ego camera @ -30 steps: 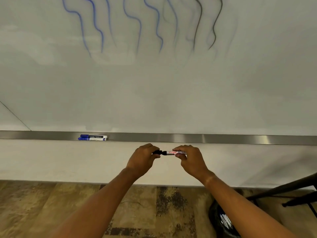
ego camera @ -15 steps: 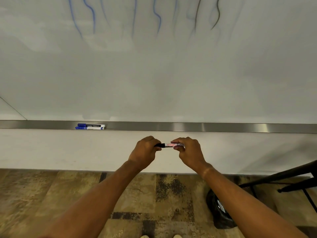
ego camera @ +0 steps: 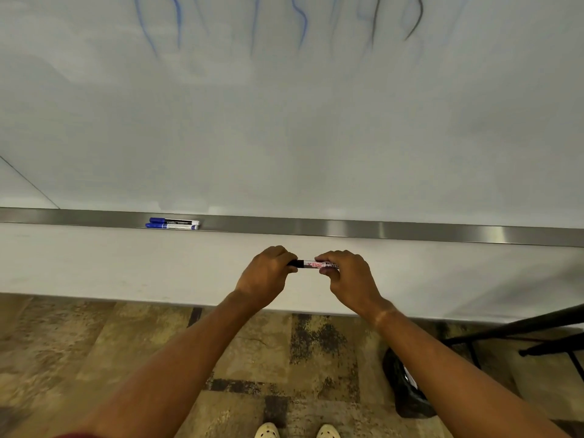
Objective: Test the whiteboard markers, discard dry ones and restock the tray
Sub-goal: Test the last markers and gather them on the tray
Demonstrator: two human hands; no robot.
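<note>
I hold a black whiteboard marker (ego camera: 311, 264) level in front of me, below the steel tray (ego camera: 379, 231). My left hand (ego camera: 268, 275) grips its black cap end and my right hand (ego camera: 349, 276) pinches the white labelled barrel. The cap looks seated on the barrel. Two blue markers (ego camera: 173, 223) lie side by side in the tray at the left. Blue and black wavy test strokes (ego camera: 300, 23) run down the top of the whiteboard (ego camera: 284, 121).
A black bin with a liner (ego camera: 407, 384) stands on the floor at the lower right, partly behind my right forearm. Black furniture legs (ego camera: 521, 336) cross the right edge. Patterned carpet (ego camera: 94, 358) and my shoe tips (ego camera: 297, 431) lie below.
The camera has tilted downward, so the board strokes and tray sit higher in view. Both hands stay closed on the black marker, its cap pushed closer against the barrel.
</note>
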